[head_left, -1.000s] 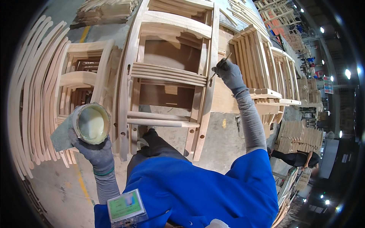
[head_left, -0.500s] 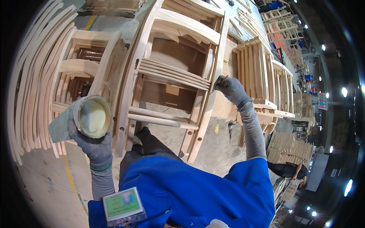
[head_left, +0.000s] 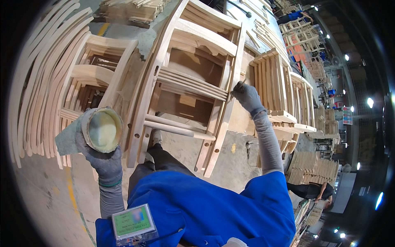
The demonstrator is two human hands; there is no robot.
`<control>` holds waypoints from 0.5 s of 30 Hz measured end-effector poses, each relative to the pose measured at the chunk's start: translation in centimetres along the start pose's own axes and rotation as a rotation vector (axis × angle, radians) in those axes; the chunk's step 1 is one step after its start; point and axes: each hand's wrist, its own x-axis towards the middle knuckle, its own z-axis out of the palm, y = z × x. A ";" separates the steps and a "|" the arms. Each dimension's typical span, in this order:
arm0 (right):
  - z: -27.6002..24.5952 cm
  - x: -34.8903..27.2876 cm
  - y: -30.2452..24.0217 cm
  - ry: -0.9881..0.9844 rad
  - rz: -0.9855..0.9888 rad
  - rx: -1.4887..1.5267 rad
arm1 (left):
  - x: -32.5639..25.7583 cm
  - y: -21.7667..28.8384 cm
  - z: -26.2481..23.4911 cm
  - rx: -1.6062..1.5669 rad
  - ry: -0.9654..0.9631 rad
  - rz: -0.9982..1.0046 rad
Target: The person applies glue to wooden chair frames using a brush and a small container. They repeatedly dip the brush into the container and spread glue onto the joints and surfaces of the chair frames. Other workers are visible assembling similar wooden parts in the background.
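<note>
My left hand (head_left: 106,166), in a grey glove, is wrapped round a cup (head_left: 86,127) of pale yellow, glue-like liquid (head_left: 103,131). A stiff grey-green piece (head_left: 68,139) juts out from the cup's left side. My gloved right hand (head_left: 248,99) is closed on a thin brown stick (head_left: 244,78) whose kind I cannot make out. Its fingers are at the right-hand post of a pale wooden chair frame (head_left: 235,70), level with the slat ends. Behind this front frame, more frames stand closely stacked. What the fingertips touch is hidden.
Curved wooden parts (head_left: 35,94) and another chair frame (head_left: 92,72) stand at the left. Slatted wooden frames (head_left: 273,82) are stacked at the right. My legs (head_left: 164,160) are close to the front frame's lower end. Another person (head_left: 312,190) is at the far right.
The view has shifted slightly. My right hand stays at the right-hand post, with the stick tilted a little differently. My left hand still holds the cup.
</note>
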 end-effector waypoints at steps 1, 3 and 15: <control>0.2 0.2 0.1 0.066 0.020 0.049 | -0.1 0.2 -0.2 -0.106 0.011 -0.059; 0.9 -0.2 0.2 0.224 0.024 0.029 | -0.3 0.5 -0.6 -0.314 0.053 -0.157; 8.0 -8.7 -1.5 0.505 -0.161 -0.217 | -2.8 3.3 -6.0 0.038 0.042 0.177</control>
